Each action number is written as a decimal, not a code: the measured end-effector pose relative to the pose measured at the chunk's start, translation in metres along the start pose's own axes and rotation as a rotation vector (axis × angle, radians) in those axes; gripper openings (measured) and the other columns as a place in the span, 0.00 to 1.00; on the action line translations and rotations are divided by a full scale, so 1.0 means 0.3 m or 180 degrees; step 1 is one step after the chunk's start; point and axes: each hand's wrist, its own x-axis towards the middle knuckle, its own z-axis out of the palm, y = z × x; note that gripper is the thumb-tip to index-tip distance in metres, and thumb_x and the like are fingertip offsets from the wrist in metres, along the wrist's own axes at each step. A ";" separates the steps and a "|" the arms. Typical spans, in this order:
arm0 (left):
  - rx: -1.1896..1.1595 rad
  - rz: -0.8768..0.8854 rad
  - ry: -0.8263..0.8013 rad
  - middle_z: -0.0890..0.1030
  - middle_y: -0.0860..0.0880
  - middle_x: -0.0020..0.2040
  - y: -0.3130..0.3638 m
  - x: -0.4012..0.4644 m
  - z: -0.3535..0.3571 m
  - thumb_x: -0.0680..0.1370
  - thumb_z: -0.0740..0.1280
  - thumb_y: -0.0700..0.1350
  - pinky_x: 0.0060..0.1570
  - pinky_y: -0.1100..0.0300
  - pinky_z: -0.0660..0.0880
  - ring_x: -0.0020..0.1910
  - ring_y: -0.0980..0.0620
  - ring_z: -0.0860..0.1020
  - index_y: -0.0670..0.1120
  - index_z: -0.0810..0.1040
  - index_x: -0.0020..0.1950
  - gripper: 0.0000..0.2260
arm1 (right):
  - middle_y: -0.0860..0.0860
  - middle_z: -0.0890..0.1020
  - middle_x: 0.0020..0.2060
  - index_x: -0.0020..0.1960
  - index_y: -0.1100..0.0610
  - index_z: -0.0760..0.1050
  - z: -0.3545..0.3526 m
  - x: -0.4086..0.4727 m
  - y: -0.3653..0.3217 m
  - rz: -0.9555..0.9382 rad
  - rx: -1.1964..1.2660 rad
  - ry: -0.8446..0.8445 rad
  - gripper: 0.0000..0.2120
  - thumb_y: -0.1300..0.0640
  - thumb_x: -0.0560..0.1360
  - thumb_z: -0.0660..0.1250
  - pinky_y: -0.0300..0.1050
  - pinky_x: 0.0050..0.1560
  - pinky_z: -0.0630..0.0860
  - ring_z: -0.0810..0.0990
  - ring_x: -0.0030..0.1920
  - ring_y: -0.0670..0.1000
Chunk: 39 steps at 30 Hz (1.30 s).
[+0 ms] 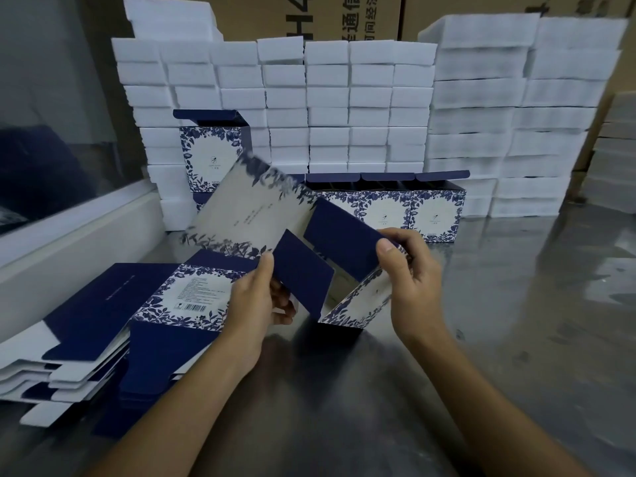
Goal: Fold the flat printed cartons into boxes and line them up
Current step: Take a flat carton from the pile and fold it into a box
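Note:
I hold a half-opened blue-and-white floral carton [254,215] above the table, tilted, its navy flaps spread toward me. My left hand [254,304] pinches a navy flap at its lower left. My right hand [409,270] grips the carton's right end, thumb on a navy flap. A stack of flat cartons [113,332] lies at the left front. Folded boxes [409,211] stand in a row behind the held carton, tops open. One more folded box [210,156] stands higher at the back left.
White foam blocks [344,105] are stacked in a wall along the back, taller at the right [516,115]. Brown shipping cartons [344,15] rise behind them. A white ledge [69,242] borders the shiny metal table [516,321] on the left.

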 end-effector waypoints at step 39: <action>0.0582 0.0639 -0.0797 0.80 0.51 0.37 -0.029 -0.074 0.036 0.70 0.66 0.66 0.33 0.55 0.77 0.36 0.51 0.80 0.56 0.76 0.40 0.14 | 0.47 0.79 0.47 0.53 0.50 0.76 0.002 0.014 0.022 0.0468 -0.0221 0.0352 0.29 0.26 0.70 0.60 0.54 0.54 0.75 0.76 0.48 0.48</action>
